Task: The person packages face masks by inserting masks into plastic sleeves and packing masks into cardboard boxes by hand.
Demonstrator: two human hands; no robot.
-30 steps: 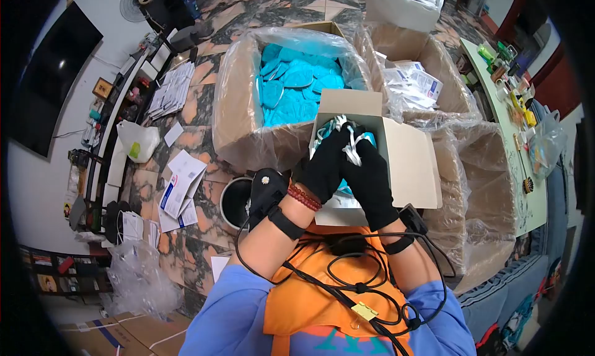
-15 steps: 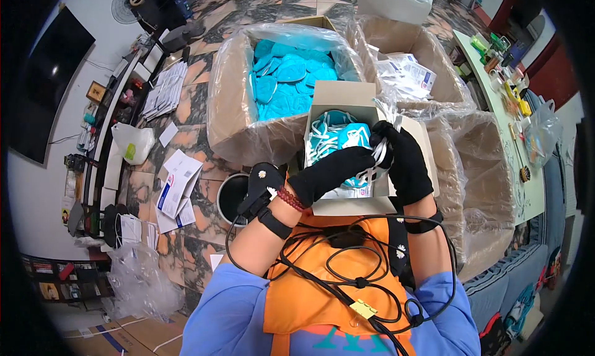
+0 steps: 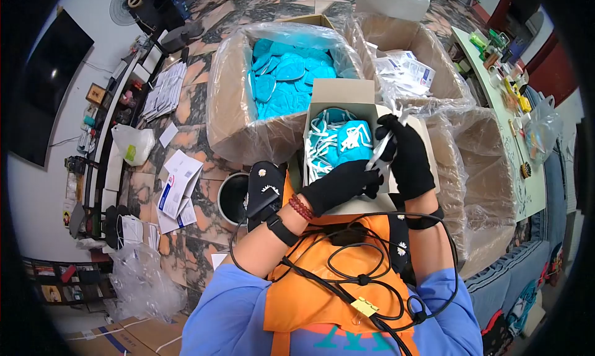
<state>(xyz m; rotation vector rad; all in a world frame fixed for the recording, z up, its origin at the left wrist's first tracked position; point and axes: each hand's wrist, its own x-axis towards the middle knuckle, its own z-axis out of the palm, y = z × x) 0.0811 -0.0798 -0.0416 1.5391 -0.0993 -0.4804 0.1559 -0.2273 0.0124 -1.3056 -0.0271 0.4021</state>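
Note:
A small open carton stands in front of me, with turquoise face masks and their white straps inside. My right hand, in a black glove, is closed at the carton's right side. White elastic straps run through its fingers. My left hand, also gloved in black, lies across the carton's front edge, below the masks. Its fingers are curled beside the straps; what they hold, if anything, is hidden.
Behind the carton stands a large plastic-lined box full of turquoise masks. A second lined box holds white printed packets. Another lined box is at right, a dark bucket at left. Black cables loop over my lap.
My left hand has moved down and slightly left, away from my right hand. The masks in the carton are less covered, and the straps near my right hand hang differently.

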